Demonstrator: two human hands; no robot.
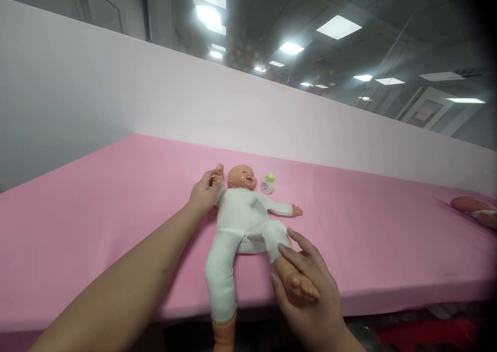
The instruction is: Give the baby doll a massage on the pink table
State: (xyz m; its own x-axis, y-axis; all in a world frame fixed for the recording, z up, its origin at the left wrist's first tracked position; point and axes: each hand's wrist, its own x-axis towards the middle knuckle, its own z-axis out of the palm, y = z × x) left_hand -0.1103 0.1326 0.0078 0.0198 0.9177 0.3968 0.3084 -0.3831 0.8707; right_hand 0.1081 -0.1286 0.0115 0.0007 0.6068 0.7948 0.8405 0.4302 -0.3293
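Observation:
A baby doll (243,212) with a white cloth body lies on its back on the pink-covered table (368,228). Its head points to the far wall, and one leg hangs over the front edge. My left hand (205,190) is closed round the doll's arm at the left, near its small raised hand. Around the doll's lower leg at the right curls my right hand (310,279), with the bare foot in front of the palm. Beside the doll's head stands a small baby bottle (267,184) with a green cap.
A white wall (233,108) runs along the back of the table, with glass above it reflecting ceiling lights. Another doll (476,207) lies at the far right. Something red (430,335) shows below the front edge.

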